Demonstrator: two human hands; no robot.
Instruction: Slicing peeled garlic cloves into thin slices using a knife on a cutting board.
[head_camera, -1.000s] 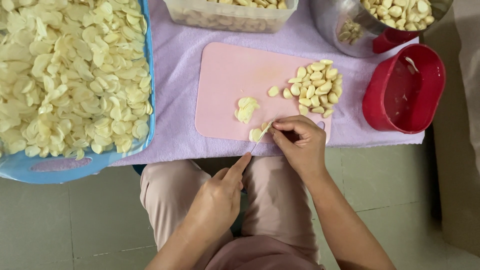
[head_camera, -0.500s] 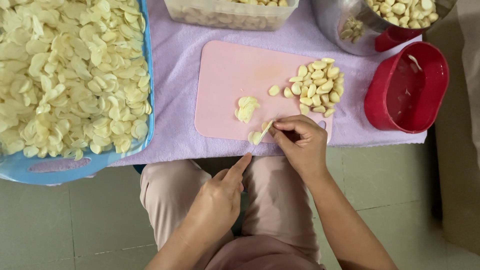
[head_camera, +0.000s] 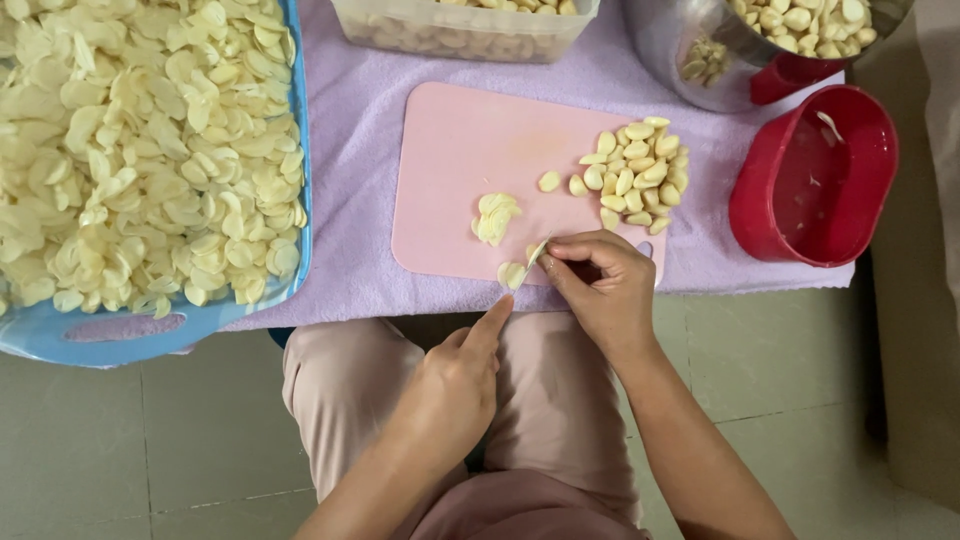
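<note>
A person sits at a low worktop (head_camera: 380, 120) draped with one lilac towel, knees in pink trousers tucked just under its edge. On the towel lies one pink cutting board (head_camera: 470, 150). The right hand (head_camera: 605, 290) rests at the board's near edge, its grip closed around a small knife (head_camera: 537, 254) whose thin blade angles down onto a garlic clove (head_camera: 513, 274) sitting right at the rim of the board. The left hand (head_camera: 455, 385) hangs below the board over the lap, fingers loosely curled and holding nothing that I can see, the forefinger stretched up so its tip nearly meets the clove. Near the middle of the board lies one small heap of sliced garlic (head_camera: 494, 217), and towards its far right corner one pile of peeled whole cloves (head_camera: 635, 180), too many and too overlapped to count, with a clove or two strayed to the pile's left. To the left stands one blue tray (head_camera: 290, 280) heaped with garlic slices. At the right stands one red oval tub (head_camera: 812, 180), almost bare inside. Along the far edge are one clear plastic box (head_camera: 465, 30) and one steel bowl (head_camera: 670, 50), both holding peeled cloves.
</note>
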